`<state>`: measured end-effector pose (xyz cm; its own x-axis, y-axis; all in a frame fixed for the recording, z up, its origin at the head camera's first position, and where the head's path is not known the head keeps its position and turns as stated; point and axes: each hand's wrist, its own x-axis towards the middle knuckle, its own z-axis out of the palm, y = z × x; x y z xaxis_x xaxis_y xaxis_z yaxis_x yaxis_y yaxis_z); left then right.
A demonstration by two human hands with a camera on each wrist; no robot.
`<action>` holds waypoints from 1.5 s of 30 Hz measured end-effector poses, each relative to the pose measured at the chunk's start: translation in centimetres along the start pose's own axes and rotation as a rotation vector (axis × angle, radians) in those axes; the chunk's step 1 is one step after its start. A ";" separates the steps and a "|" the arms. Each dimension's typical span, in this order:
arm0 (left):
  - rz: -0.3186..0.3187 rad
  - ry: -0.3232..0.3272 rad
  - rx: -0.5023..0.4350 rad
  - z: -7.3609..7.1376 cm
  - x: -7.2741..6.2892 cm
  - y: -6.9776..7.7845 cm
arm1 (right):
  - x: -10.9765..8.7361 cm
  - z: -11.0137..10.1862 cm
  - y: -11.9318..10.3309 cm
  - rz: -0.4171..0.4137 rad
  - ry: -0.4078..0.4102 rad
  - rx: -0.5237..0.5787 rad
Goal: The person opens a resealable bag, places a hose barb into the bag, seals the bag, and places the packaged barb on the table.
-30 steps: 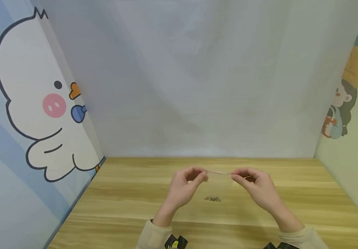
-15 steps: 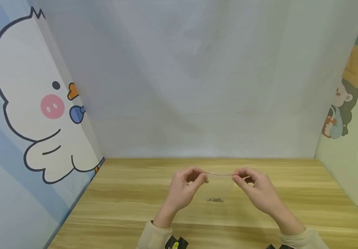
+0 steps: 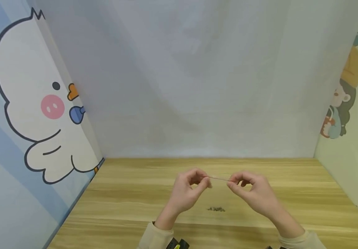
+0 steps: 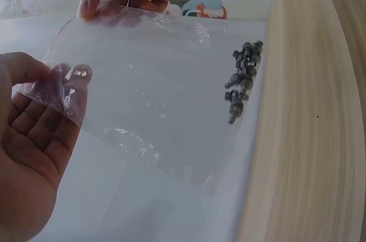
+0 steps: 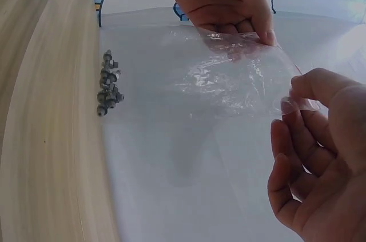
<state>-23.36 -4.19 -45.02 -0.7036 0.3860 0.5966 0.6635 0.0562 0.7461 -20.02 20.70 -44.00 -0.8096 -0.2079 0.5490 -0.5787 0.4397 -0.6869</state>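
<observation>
A clear plastic zip bag [image 4: 154,82] with a reddish line along its top edge hangs between the two hands. Several small dark metal screws [image 4: 243,76] are bunched along its bottom; the head view shows these screws [image 3: 216,209] as a dark cluster above the table. My left hand [image 3: 186,192] pinches one top corner between thumb and fingers. The opposite top corner is pinched by my right hand [image 3: 255,193]. From the right wrist, the bag [image 5: 229,76] looks wrinkled and shiny near its top, and the screws [image 5: 108,84] lie at its far end.
Beneath the hands is a wood-grain table [image 3: 129,200]. A pale grey curtain [image 3: 197,86] rises behind its back edge. A cartoon-bird panel [image 3: 26,86] stands at the left, and a light green panel [image 3: 353,155] with a printed girl at the right.
Both hands have come slightly lower and a little closer together. The screws in the bag have moved down and slightly right in the head view. Both pinches hold.
</observation>
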 end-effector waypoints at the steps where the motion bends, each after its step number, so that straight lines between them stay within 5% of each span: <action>1: -0.003 -0.005 -0.005 0.0 0.0 0.0 | 0.0 0.1 0.0 -0.023 -0.005 -0.012; 11: -0.009 -0.094 -0.041 0.5 -0.2 0.4 | -0.4 0.5 0.1 -0.152 0.006 -0.045; 19: 0.067 -0.118 0.044 0.9 -0.2 0.5 | -0.5 1.0 -0.1 -0.176 -0.042 0.014; 34: 0.057 -0.205 0.121 1.0 -0.1 1.0 | -0.6 1.6 0.2 -0.276 -0.027 -0.033; 38: 0.017 -0.181 0.117 0.5 -0.1 1.0 | -0.5 1.2 0.2 -0.262 -0.054 -0.040; 45: -0.158 -0.111 0.070 -0.1 -0.3 0.9 | -0.6 0.2 0.6 -0.195 -0.143 -0.018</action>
<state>-22.55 -4.37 -44.52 -0.7702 0.4665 0.4348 0.5660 0.1860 0.8031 -19.85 20.87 -44.85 -0.6892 -0.4112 0.5966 -0.7246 0.3940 -0.5654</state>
